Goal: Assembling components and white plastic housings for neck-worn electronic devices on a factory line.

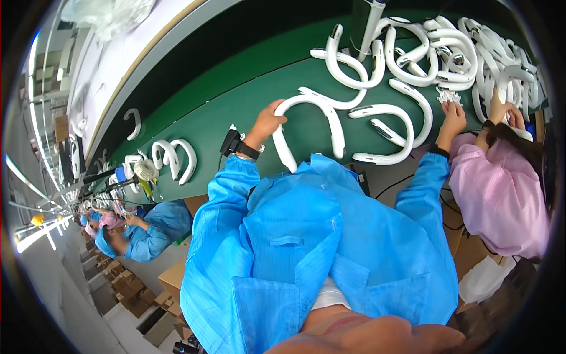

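Observation:
My left hand (268,125) is closed around the upper left bend of a white U-shaped neck fan (311,100), which is held at the near edge of the green table with its open ends toward me. A black device is strapped to my left wrist. Out to the right, my right hand (453,121) has its fingers drawn together at a small heap of white plastic parts (449,96). Whatever is between those fingertips is too small to make out. Several loose neck fans (386,133) lie between my two hands.
A large pile of neck fans (454,53) covers the far right of the table (236,109). At the right, a person in a pink sleeve (489,183) has hands in it. Further left stand more neck fans (186,160) and a tool with a yellow-green handle (146,187). A pole rises behind.

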Motion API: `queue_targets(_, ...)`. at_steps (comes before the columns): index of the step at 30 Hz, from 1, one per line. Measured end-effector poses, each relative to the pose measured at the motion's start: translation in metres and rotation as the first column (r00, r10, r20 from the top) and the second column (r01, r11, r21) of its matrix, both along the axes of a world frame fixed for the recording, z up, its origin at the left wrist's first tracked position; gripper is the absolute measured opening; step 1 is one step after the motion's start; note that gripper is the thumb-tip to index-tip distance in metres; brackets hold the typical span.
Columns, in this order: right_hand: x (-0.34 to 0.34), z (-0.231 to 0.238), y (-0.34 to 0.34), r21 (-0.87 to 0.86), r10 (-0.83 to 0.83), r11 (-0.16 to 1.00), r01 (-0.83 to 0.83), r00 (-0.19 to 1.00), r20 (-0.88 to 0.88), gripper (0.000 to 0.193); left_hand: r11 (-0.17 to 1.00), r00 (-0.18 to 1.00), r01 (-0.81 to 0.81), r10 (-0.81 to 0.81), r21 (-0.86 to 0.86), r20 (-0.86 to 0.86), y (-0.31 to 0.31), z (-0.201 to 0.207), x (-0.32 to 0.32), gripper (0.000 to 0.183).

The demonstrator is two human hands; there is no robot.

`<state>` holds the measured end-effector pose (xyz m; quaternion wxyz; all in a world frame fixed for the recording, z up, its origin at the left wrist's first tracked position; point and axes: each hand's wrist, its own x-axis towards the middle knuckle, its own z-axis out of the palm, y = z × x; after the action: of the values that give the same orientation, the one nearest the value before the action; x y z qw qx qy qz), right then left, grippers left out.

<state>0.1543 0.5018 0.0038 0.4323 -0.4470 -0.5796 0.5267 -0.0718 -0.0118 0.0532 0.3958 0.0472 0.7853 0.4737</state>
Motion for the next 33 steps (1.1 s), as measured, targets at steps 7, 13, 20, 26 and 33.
queue_targets(7, -0.074, 0.106, -0.186, -0.333, 0.538, 0.698, -0.634, 0.771, -0.340, 0.014, 0.899, 0.902, -0.403, 0.360, 0.169, 0.236, -0.025, 0.035, -0.014, 0.045)
queue_targets(13, -0.122, 0.077, -0.286, -0.377, 0.820, 0.328, -0.866, 0.459, -0.343, 0.015, 0.904, 0.932, -0.291, 0.193, 0.314, 0.308, -0.008, 0.087, -0.030, 0.035)
queue_targets(20, -0.098, 0.072, -0.345, -0.464, 0.839, 0.321, -0.826, 0.475, -0.265, 0.017, 0.826, 0.880, -0.284, 0.023, 0.487, 0.475, -0.033, 0.114, -0.029, 0.042)
queue_targets(26, -0.102, 0.085, -0.372, -0.362, 0.824, 0.437, -0.824, 0.528, -0.207, 0.018, 0.835, 0.882, -0.004, 0.263, 0.551, -0.392, -0.015, 0.077, 0.022, 0.049)
queue_targets(33, -0.112, 0.092, -0.384, -0.331, 0.861, 0.405, -0.853, 0.477, -0.175, 0.016, 0.585, 0.962, -0.271, 0.153, 0.764, 0.225, 0.009, 0.039, 0.027, 0.051)
